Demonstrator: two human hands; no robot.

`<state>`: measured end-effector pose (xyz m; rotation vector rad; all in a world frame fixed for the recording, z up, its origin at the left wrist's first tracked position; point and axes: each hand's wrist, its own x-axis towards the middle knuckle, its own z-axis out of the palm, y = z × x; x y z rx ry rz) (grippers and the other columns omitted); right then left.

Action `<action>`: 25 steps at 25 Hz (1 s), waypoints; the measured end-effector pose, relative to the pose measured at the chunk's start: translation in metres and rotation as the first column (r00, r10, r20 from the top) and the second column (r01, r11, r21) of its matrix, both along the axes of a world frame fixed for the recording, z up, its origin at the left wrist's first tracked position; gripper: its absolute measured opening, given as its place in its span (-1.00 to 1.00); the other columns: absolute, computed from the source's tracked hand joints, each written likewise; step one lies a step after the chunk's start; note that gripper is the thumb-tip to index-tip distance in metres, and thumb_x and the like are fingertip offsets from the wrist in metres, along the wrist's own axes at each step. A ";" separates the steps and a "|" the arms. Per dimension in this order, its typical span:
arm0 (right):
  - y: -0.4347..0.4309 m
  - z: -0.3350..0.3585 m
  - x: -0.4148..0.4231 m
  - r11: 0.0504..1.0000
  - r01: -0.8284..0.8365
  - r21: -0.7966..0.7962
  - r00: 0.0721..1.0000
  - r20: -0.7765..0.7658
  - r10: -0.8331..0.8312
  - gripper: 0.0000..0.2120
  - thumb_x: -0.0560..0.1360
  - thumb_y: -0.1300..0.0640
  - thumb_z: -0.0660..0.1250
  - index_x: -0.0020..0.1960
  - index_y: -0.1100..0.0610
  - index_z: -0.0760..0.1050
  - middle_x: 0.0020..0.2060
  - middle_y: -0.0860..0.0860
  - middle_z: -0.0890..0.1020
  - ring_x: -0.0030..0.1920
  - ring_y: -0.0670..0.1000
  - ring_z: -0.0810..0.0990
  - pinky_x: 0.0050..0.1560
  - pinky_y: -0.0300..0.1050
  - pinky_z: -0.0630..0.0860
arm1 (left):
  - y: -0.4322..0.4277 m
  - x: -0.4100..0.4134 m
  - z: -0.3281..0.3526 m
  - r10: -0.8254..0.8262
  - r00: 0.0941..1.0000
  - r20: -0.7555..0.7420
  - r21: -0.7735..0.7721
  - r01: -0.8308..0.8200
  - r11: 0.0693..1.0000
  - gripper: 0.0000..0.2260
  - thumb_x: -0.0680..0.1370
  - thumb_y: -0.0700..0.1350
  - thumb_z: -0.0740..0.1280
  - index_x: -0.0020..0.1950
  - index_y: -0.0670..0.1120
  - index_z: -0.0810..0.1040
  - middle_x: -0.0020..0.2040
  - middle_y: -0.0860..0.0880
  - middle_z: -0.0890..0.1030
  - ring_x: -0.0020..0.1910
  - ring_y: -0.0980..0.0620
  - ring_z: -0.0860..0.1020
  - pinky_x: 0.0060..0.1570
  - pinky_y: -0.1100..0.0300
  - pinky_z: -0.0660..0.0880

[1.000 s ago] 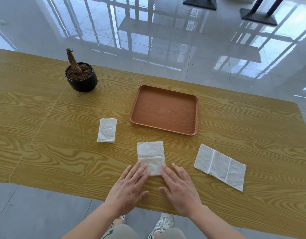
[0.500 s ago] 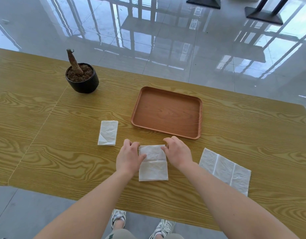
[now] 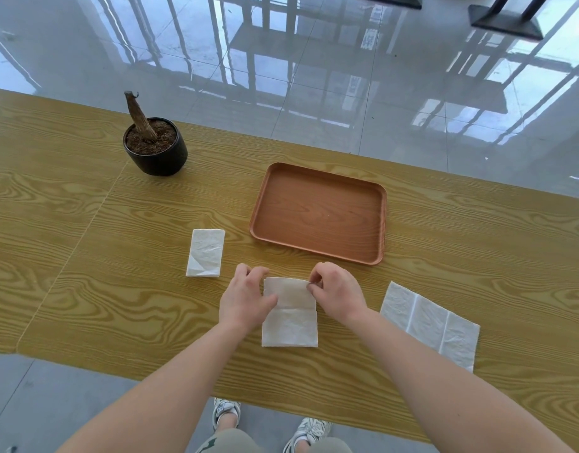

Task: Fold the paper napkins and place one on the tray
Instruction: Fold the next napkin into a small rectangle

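A white paper napkin [image 3: 289,325] lies in front of me on the wooden table, with a crease across its middle. My left hand [image 3: 245,300] pinches its far left corner and my right hand [image 3: 338,294] pinches its far right corner; the far edge is lifted slightly. A folded napkin [image 3: 205,252] lies to the left. An unfolded, longer napkin [image 3: 430,325] lies to the right. The brown wooden tray [image 3: 319,212] sits just beyond my hands with nothing on it.
A black pot [image 3: 155,152] with soil and a bare stem stands at the back left of the table [image 3: 85,289]. The table's near edge runs just below my forearms. Glossy tiled floor lies beyond the far edge.
Both hands moved from the napkin's near edge up to its far corners and closed their fingers on them. The far edge has started to lift.
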<state>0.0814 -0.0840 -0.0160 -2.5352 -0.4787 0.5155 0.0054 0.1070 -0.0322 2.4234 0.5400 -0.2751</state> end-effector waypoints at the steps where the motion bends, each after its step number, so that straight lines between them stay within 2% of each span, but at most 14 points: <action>1: -0.002 0.002 -0.001 0.999 0.013 0.037 1.000 -0.001 -0.013 -0.95 0.52 0.15 0.40 -0.11 0.08 0.55 -0.24 -0.09 0.58 -0.18 0.00 0.56 -0.14 0.00 0.55 | 0.000 0.001 0.001 0.010 1.000 0.000 -0.015 -0.010 1.000 -0.45 0.42 0.12 0.44 0.39 0.07 0.45 0.09 0.08 0.39 -0.02 0.05 0.51 -0.15 0.12 0.53; 4: -0.007 0.007 -0.006 0.991 0.039 0.129 0.999 -0.014 -0.038 -0.95 0.50 0.20 0.44 -0.10 0.10 0.57 -0.26 -0.08 0.65 -0.23 -0.01 0.61 -0.14 0.02 0.59 | 0.002 0.003 0.003 0.023 1.000 -0.020 -0.063 -0.024 0.998 -0.42 0.36 0.17 0.48 0.35 0.09 0.48 0.00 0.10 0.44 -0.02 0.08 0.50 -0.12 0.10 0.53; 8: -0.012 0.013 -0.018 0.973 0.064 0.221 0.998 -0.027 -0.059 -0.88 0.49 0.25 0.45 0.01 0.10 0.65 -0.19 -0.10 0.68 -0.18 -0.08 0.63 -0.05 -0.11 0.61 | 0.003 0.004 0.006 0.059 0.998 0.033 -0.153 -0.053 0.987 -0.82 0.38 0.07 0.52 -0.13 0.04 0.62 -0.16 0.09 0.55 -0.14 0.05 0.54 -0.12 0.05 0.55; 9: -0.013 0.015 -0.021 0.972 0.052 0.229 0.999 -0.016 -0.050 -0.88 0.48 0.25 0.46 -0.01 0.10 0.66 -0.20 -0.11 0.68 -0.19 -0.08 0.63 -0.07 -0.11 0.61 | 0.003 0.002 0.007 0.086 0.993 0.076 -0.187 -0.070 0.980 -0.88 0.40 0.01 0.52 -0.21 0.04 0.61 -0.20 0.10 0.57 -0.17 0.04 0.55 -0.15 0.07 0.54; 11: -0.016 0.017 -0.030 0.974 0.018 0.226 0.999 0.022 -0.023 -0.90 0.47 0.26 0.46 -0.06 0.10 0.67 -0.21 -0.12 0.67 -0.22 -0.08 0.61 -0.11 -0.07 0.60 | 0.001 -0.006 0.010 0.084 0.983 0.166 -0.202 -0.050 0.978 -0.86 0.41 -0.08 0.52 -0.28 0.07 0.59 -0.23 0.11 0.60 -0.18 0.06 0.55 -0.17 0.08 0.52; 13: -0.019 0.019 -0.041 0.978 -0.014 0.210 0.999 0.034 0.007 -0.90 0.47 0.26 0.46 -0.06 0.09 0.66 -0.19 -0.12 0.67 -0.22 -0.08 0.60 -0.13 -0.06 0.59 | 0.000 -0.020 0.014 -0.011 0.967 0.254 -0.117 0.043 0.992 -0.88 0.40 -0.11 0.54 -0.24 0.05 0.63 -0.21 0.14 0.59 -0.15 0.06 0.52 -0.20 0.11 0.49; 17: -0.028 0.014 -0.065 0.982 -0.103 0.159 0.994 0.064 0.094 -0.88 0.49 0.29 0.44 -0.06 0.10 0.65 -0.16 -0.09 0.64 -0.17 -0.08 0.56 -0.13 -0.07 0.56 | 0.001 -0.050 0.014 -0.284 0.879 0.384 0.197 0.222 0.955 -0.83 0.32 -0.25 0.55 -0.21 -0.03 0.65 -0.21 0.07 0.58 -0.20 -0.03 0.51 -0.23 0.07 0.45; 20: -0.037 0.010 -0.077 0.977 -0.189 0.097 0.979 0.092 0.180 -0.89 0.52 0.28 0.41 -0.04 0.10 0.65 -0.07 -0.08 0.65 -0.05 -0.05 0.57 -0.09 -0.07 0.56 | -0.003 -0.063 0.008 -0.416 0.825 0.383 0.336 0.295 0.895 -0.83 0.30 -0.30 0.51 -0.24 -0.05 0.63 -0.20 0.02 0.58 -0.21 -0.08 0.53 -0.27 0.01 0.45; 25: -0.043 0.002 -0.086 0.968 -0.251 0.032 0.965 0.088 0.247 -0.90 0.55 0.22 0.36 0.01 0.12 0.64 0.02 -0.05 0.64 0.08 0.02 0.56 -0.02 -0.03 0.54 | -0.006 -0.075 0.000 -0.544 0.783 0.300 0.416 0.406 0.814 -0.83 0.29 -0.32 0.46 -0.28 -0.07 0.57 -0.20 -0.01 0.56 -0.22 -0.10 0.50 -0.28 0.00 0.45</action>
